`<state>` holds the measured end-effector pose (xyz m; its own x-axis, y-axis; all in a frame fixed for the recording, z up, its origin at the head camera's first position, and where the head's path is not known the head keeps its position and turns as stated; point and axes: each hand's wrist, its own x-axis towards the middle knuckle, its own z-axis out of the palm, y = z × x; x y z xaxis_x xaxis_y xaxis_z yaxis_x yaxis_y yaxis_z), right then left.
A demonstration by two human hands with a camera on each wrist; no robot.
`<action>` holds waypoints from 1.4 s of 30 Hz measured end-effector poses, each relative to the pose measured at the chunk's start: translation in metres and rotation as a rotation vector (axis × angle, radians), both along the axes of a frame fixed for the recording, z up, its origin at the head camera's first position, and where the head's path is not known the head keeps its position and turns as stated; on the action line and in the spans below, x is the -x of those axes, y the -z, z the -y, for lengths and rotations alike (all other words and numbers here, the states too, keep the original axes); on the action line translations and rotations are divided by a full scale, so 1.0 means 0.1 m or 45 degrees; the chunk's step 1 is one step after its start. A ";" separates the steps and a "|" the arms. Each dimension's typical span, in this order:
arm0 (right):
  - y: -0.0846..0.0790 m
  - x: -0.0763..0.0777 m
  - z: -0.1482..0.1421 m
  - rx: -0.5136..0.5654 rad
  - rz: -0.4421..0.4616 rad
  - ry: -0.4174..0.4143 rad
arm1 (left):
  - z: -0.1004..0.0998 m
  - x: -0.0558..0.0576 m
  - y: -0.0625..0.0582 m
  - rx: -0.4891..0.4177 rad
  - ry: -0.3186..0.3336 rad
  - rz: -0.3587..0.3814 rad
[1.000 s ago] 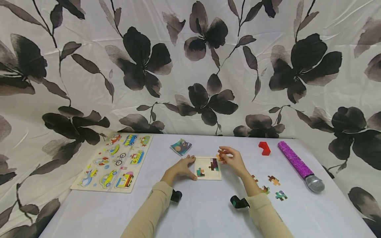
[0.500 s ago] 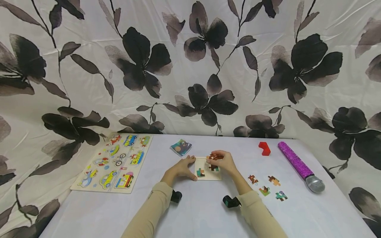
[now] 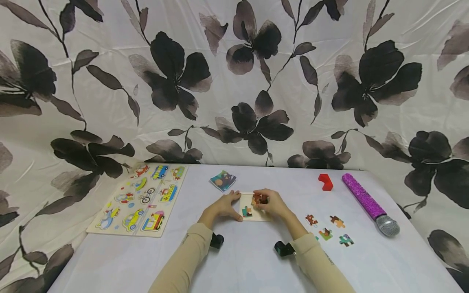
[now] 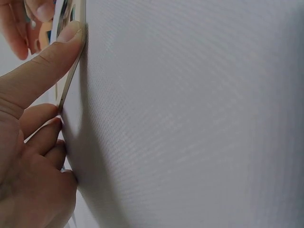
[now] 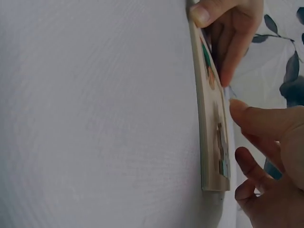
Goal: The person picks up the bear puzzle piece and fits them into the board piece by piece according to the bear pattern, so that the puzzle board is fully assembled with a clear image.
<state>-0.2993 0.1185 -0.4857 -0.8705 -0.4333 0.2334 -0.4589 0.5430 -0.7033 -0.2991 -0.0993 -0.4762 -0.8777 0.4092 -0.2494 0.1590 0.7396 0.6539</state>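
A small wooden jigsaw tray [image 3: 253, 218] lies on the white table before me. One green-and-orange piece [image 3: 247, 211] sits in its near left corner. My left hand [image 3: 222, 207] holds the tray at its left side, thumb on the near edge and fingers along the far part; the left wrist view shows the thumb [image 4: 42, 66] pressing the rim. Over the tray's far right part, my right hand [image 3: 275, 203] pinches a brown puzzle piece [image 3: 257, 198] between thumb and fingers, covering that corner and the dark piece there.
Several loose puzzle pieces [image 3: 325, 234] lie to the right of the tray. Beyond them are a red block [image 3: 325, 182] and a purple glittery microphone [image 3: 363, 195]. A vehicle puzzle board [image 3: 146, 199] lies at left, and a picture card [image 3: 222, 180] behind the tray.
My right hand has brought the brown piece leftward from beside the tray to over its far right part, then slightly lower. The left hand has kept its hold.
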 end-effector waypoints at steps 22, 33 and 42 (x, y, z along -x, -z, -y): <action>0.00 -0.03 -0.01 -0.210 -0.041 0.004 | -0.02 0.01 0.01 -0.008 -0.026 0.008; 0.06 -0.01 -0.01 -0.173 -0.169 -0.006 | -0.01 0.03 0.01 0.001 -0.033 0.011; 0.04 -0.02 -0.01 -0.173 -0.186 -0.014 | -0.01 0.02 0.01 0.003 -0.045 0.015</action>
<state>-0.2973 0.1198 -0.4899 -0.8268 -0.4785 0.2956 -0.5569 0.6226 -0.5497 -0.3008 -0.0979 -0.4771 -0.8887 0.3773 -0.2606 0.1252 0.7464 0.6537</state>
